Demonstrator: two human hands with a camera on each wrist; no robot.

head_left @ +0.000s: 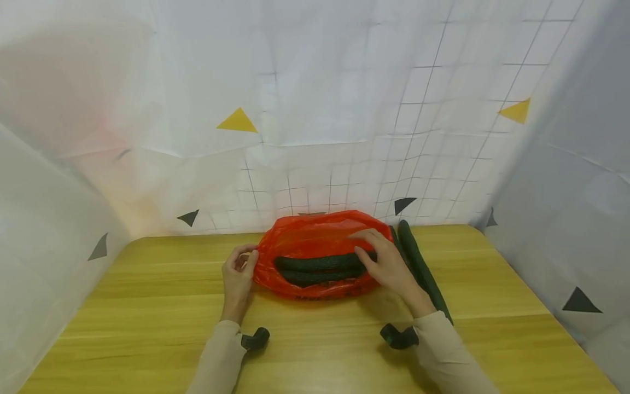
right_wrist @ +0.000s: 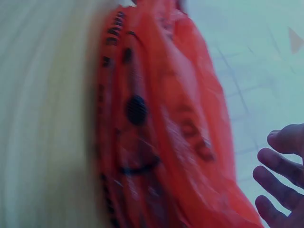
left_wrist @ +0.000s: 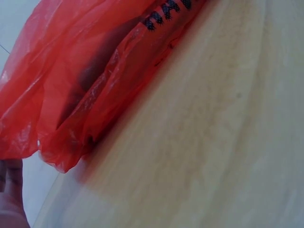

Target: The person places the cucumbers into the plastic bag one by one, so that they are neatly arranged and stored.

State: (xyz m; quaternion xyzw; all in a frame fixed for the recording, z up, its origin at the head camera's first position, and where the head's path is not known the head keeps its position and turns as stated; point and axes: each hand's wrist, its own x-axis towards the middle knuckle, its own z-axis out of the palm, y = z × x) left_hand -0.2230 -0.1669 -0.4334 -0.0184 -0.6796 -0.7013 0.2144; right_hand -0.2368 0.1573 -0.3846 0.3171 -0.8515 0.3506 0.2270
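Observation:
A red plastic bag [head_left: 305, 235] with dark printing lies on the table, its mouth spread wide. Inside it two dark green cucumbers [head_left: 320, 264] lie side by side. At the bag's left end my left hand [head_left: 239, 276] pinches the edge between thumb and fingers; the left wrist view shows only part of that hand [left_wrist: 12, 194] beneath the red film [left_wrist: 61, 147]. Over the bag's right end is my right hand [head_left: 389, 265], in front of the cucumbers' right tips. In the right wrist view its fingers [right_wrist: 279, 188] are spread and apart from the bag [right_wrist: 190, 118].
To the right of the bag another cucumber [head_left: 425, 271] lies on the wooden table [head_left: 162, 295], with one more [head_left: 400, 245] partly hidden beside it. A white sheet [head_left: 315, 180] with grid lines hangs behind the table. Dark camera mounts [head_left: 256, 339] jut from both wrists.

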